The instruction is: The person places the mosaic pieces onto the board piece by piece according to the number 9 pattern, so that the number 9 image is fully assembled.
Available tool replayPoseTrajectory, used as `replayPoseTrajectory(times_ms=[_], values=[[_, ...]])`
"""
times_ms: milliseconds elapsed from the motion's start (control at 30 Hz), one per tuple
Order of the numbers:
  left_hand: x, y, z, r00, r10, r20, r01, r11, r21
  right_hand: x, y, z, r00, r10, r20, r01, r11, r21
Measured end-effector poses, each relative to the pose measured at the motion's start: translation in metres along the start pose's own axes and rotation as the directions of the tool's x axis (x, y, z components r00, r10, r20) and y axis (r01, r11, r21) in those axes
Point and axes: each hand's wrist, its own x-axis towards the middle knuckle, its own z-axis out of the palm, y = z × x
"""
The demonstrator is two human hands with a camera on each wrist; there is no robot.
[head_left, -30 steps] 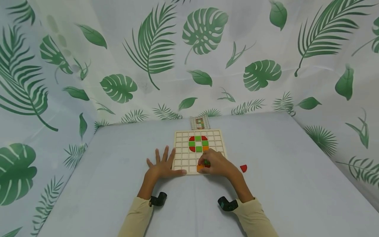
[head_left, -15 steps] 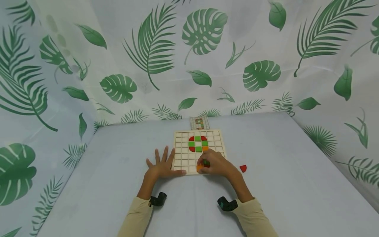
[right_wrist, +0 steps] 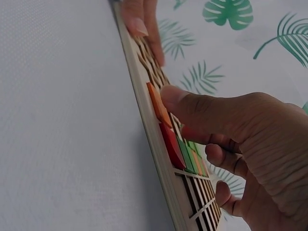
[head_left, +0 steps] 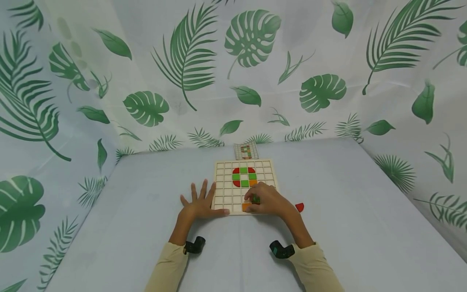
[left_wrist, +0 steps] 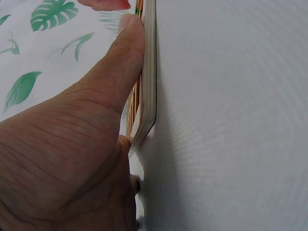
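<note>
The left hand (head_left: 198, 208) lies spread at the near-left corner of a wooden grid board (head_left: 223, 190), its thumb along the near edge. In the left wrist view, that thumb (left_wrist: 122, 62) presses on the board's edge. Over the board's near right part is the right hand (head_left: 268, 200), its fingers loosely bent. The right wrist view shows its thumb tip right at an orange square tile (right_wrist: 158, 106) lying in the front row. Next to it are a red curved tile (right_wrist: 171, 147) and green tiles (right_wrist: 188, 156), partly hidden from above by the right hand.
Farther up the board, red, green and orange tiles form a ring around a bare cell (head_left: 244, 177). Behind the board stands a pattern card (head_left: 246, 151). A loose red tile (head_left: 299, 207) lies to the right on the white table (head_left: 350, 227). Leaf-print cloth surrounds the table.
The right hand has shifted slightly rightward, its fingertips drawing away a little over the orange tile, which stays in the front row. The left hand keeps its place on the board.
</note>
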Motion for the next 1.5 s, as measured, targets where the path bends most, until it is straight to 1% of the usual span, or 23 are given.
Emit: replayPoseTrajectory(times_ms=[133,200,433,567,733,933,1133,1233,1400,1500], values=[[0.0,0.0,0.0,1.0,-0.004,0.002,0.004,1.0,0.003,0.001,0.004,0.0,1.0,-0.019,-0.015,0.019,1.0,-0.017],[0.001,0.0,-0.001,1.0,-0.005,0.004,0.005,1.0,0.003,0.0,0.005,-0.001,1.0,-0.012,-0.019,0.012,1.0,-0.023],[0.001,0.001,0.001,1.0,-0.007,0.003,0.007,1.0,0.005,-0.005,0.008,-0.009,0.997,0.081,-0.017,-0.081,0.997,0.011],[0.001,0.001,0.002,1.0,-0.013,0.005,0.012,1.0,0.008,-0.009,0.011,-0.016,0.994,0.11,-0.02,-0.109,0.993,0.053],[0.002,0.001,0.003,1.0,-0.013,0.01,0.013,1.0,0.015,-0.015,0.015,-0.024,0.987,0.162,-0.025,-0.158,0.981,0.115],[0.001,0.0,0.003,1.0,-0.006,0.001,0.006,1.0,0.002,-0.022,0.026,-0.031,0.986,0.159,-0.042,-0.154,0.983,0.104],[0.0,0.0,0.001,1.0,-0.008,0.001,0.008,1.0,-0.006,-0.029,0.035,-0.035,0.981,0.187,-0.055,-0.179,0.977,0.119],[0.0,0.0,0.001,1.0,-0.007,-0.001,0.007,1.0,-0.007,-0.033,0.04,-0.037,0.982,0.176,-0.064,-0.167,0.979,0.121],[0.0,0.001,0.001,1.0,-0.006,-0.002,0.006,1.0,-0.008,-0.043,0.049,-0.041,0.98,0.179,-0.084,-0.167,0.977,0.133],[0.0,0.001,0.001,1.0,-0.005,-0.001,0.005,1.0,-0.01,-0.049,0.055,-0.043,0.981,0.172,-0.092,-0.16,0.979,0.124]])
